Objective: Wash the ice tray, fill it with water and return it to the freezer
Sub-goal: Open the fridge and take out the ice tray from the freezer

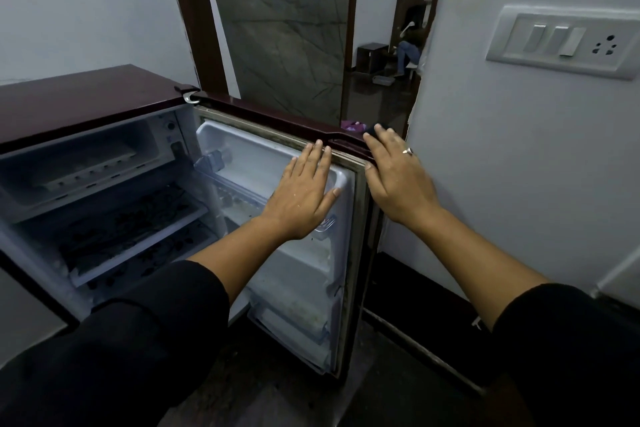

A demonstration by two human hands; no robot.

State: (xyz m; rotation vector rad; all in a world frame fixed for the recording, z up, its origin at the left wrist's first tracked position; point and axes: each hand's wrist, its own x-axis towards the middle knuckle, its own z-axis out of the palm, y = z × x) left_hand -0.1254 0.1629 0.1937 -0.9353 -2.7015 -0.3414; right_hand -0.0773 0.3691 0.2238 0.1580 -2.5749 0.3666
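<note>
While standing open on dark floor [311, 402] by white wall [485, 156]: one maroon fridge [86, 97], one switch plate [568, 42]. Left hand [304, 191] and right hand [398, 180] flat on door [304, 288], fingers straight.

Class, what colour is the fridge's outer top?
The fridge top is dark maroon; the head view shows it best.

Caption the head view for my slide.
Left hand flat against the open fridge door, right hand resting on its top edge.
</note>
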